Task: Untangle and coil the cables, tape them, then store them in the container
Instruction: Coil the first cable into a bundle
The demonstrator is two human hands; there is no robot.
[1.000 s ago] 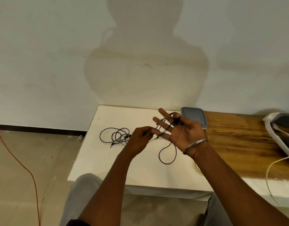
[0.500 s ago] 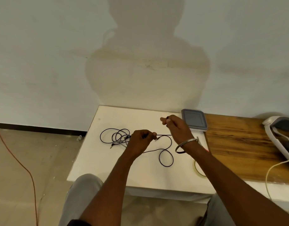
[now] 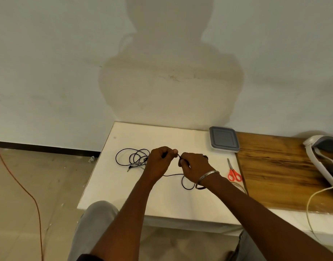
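Over the middle of the white table [image 3: 135,194], my left hand [image 3: 161,160] and my right hand [image 3: 194,166] meet, both curled round the same thin black cable [image 3: 184,182]. A loop of it hangs onto the table below my right wrist. Left of my left hand lies a second, tangled black cable [image 3: 132,156] in loose loops. The grey-lidded container [image 3: 223,139] stands shut at the back right of the white table. A clear tape roll [image 3: 240,185] shows partly behind my right forearm.
Red-handled scissors [image 3: 233,172] lie right of my right hand. A wooden board [image 3: 278,170] adjoins the table on the right, carrying a white and grey device [image 3: 321,159] and a pale cord [image 3: 312,206]. An orange cable [image 3: 30,193] runs over the floor at left.
My right hand has turned palm down, curled its spread fingers and dropped toward my left hand, taking hold of the cable close beside it. The scissors are uncovered now.
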